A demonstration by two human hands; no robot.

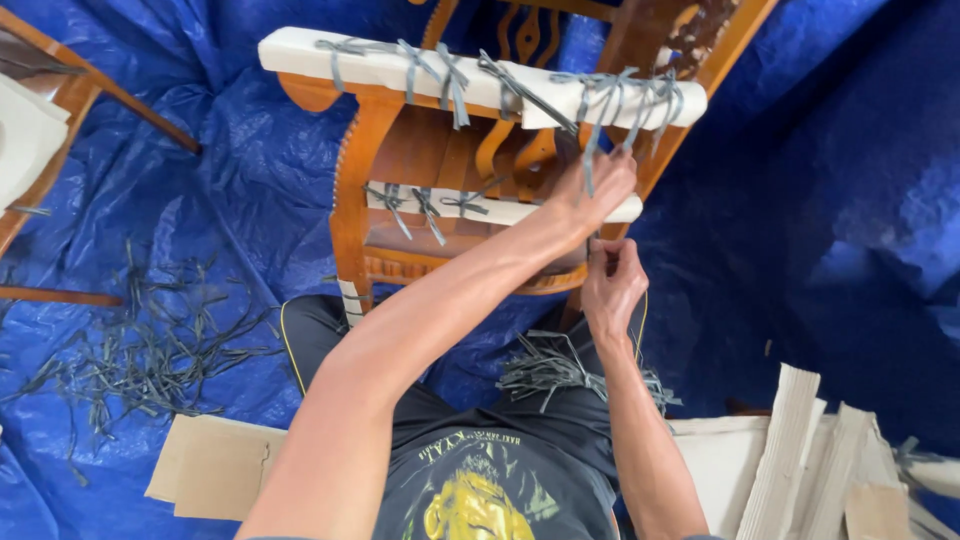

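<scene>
Two hands at a wrapped chair, left hand fingers pinching a strap, right hand fingers pressed together on a strap end, loose straps laid on lap

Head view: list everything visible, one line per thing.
Wooden chair: one, orange-brown, centre top, tipped over.
White padding: two strips, on chair rails, tied on.
Grey straps: several, knotted around the padding.
Loose strap pile: grey, left on the tarp.
Strap bundle: grey, on the lap.
Tarp: one, blue, covers the floor.
Cardboard pieces: brown, bottom left; more at bottom right.
Left hand: at a strap.
Right hand: fingers pinching a strap.
</scene>
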